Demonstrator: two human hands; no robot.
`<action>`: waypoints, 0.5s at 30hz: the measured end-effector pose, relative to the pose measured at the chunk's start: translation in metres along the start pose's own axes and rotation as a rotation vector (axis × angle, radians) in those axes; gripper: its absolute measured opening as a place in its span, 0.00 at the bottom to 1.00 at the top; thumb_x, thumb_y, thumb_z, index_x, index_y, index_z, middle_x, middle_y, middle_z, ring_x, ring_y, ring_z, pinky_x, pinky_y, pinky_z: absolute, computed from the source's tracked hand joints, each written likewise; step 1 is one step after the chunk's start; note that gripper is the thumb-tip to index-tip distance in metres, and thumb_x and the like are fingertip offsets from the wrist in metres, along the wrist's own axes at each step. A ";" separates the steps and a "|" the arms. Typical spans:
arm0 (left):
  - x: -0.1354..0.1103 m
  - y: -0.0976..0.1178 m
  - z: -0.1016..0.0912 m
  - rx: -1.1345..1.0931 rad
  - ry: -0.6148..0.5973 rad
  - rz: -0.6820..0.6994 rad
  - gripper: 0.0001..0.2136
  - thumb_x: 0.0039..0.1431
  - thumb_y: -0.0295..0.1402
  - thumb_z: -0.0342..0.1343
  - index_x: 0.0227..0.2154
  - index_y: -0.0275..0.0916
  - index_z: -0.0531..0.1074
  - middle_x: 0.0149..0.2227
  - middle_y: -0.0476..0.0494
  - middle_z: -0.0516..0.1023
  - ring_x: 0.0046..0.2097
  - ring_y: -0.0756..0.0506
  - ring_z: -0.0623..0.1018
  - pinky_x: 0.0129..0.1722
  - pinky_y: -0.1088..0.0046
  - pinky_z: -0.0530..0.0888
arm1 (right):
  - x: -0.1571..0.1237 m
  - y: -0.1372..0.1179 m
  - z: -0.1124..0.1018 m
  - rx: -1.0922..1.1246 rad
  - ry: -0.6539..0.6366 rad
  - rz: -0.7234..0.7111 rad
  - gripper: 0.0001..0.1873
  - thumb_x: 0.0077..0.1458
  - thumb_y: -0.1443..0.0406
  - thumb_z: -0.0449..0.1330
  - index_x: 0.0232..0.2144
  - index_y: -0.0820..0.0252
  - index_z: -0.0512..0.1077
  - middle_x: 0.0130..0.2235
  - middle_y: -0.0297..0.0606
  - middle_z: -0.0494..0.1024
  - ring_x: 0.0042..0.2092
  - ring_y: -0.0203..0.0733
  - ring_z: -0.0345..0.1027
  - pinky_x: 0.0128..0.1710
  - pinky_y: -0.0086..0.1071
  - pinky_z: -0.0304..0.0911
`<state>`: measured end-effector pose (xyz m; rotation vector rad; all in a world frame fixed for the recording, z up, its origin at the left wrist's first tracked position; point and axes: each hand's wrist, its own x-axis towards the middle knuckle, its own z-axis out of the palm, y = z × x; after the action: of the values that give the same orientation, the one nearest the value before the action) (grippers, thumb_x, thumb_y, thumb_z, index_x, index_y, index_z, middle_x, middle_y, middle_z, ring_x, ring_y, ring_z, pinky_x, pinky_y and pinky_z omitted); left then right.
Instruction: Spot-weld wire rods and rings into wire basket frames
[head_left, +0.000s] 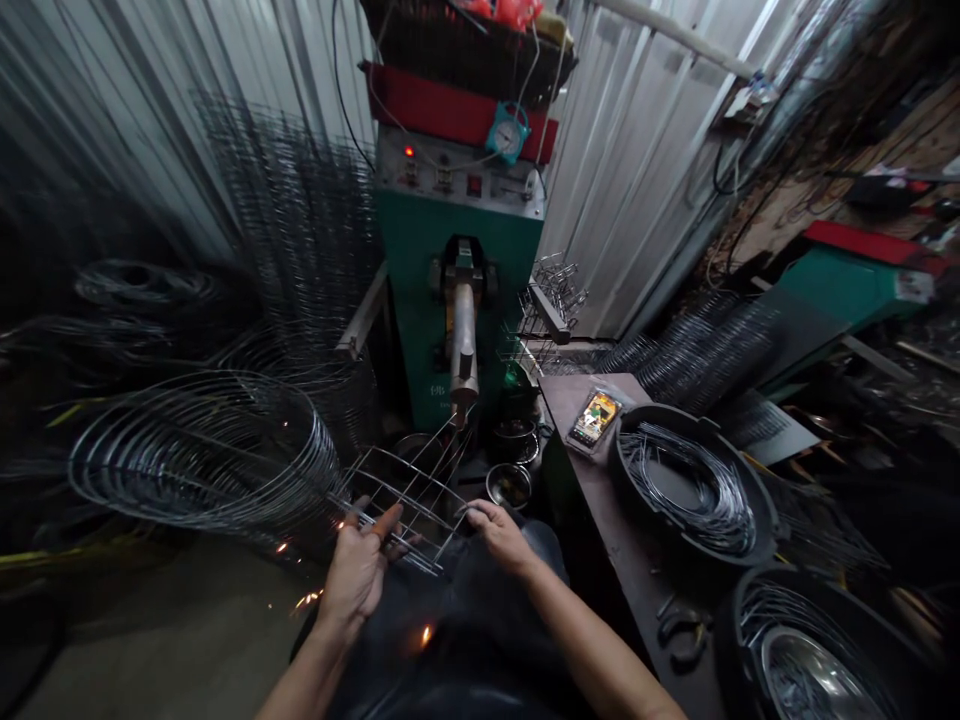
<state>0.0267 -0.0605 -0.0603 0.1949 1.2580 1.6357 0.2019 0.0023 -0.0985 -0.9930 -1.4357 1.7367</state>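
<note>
My left hand is closed around the near left side of a wire rack, a grid of thin metal rods. With fingers pinched at the rack's right edge, my right hand steadies the other side. The rack's far end reaches up to the tip of a spot welder's grey arm. Orange sparks fly below and to the left of my hands. Just left of the rack lies a large coil of wire rings.
A bench at right holds a lit phone, black trays of wire pieces and pliers. Stacked wire grids lean on the metal wall at left. Round metal containers sit below the welder.
</note>
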 end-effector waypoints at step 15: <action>-0.040 -0.011 -0.090 1.574 -0.901 1.596 0.32 0.52 0.19 0.47 0.57 0.59 0.57 0.54 0.47 0.70 0.55 0.44 0.68 0.59 0.48 0.38 | -0.081 -0.044 0.012 0.378 0.168 0.184 0.16 0.46 0.51 0.59 0.25 0.59 0.71 0.20 0.31 0.71 0.19 0.30 0.62 0.17 0.22 0.51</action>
<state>-0.0056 -0.1491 -0.0923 3.0298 1.2534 0.7056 0.2322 -0.0656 -0.0422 -1.0561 -0.8898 1.9139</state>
